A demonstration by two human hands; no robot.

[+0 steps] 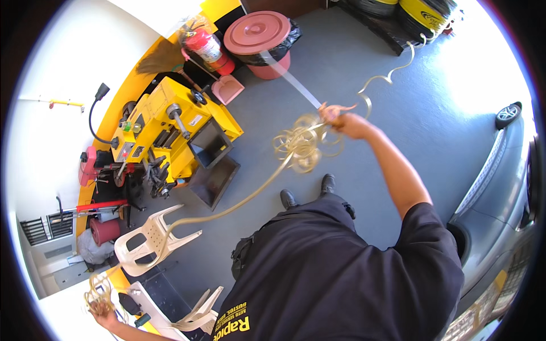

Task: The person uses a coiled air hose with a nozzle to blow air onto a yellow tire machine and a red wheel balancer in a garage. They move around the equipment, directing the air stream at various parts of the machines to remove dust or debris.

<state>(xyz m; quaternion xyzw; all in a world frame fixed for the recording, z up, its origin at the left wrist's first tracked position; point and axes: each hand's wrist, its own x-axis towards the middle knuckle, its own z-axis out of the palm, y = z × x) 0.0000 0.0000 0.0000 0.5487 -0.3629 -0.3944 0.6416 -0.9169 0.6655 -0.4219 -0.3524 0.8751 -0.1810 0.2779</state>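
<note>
My right hand (346, 122), arm stretched out ahead, is closed around a pale yellow coiled hose (301, 142). A tangle of its loops hangs beside and below that hand. From there one length sweeps down to the left, passing over a white plastic chair (142, 241). At the lower left my left hand (102, 315) is closed on more loops of the same hose; its fingers are partly hidden by the loops. A pale straight strip (298, 91) runs from near my right hand up toward a pink lidded bin (259, 34); I cannot tell what it is.
A yellow machine (165, 122) with dark metal trays (210, 182) stands on the left. Behind it are a red fire extinguisher (207, 48) and a pink dustpan (227, 89). A grey car (495, 187) stands at right. Another white chair (199, 312) is near my left arm. Hose also trails toward yellow-and-black drums (424, 17).
</note>
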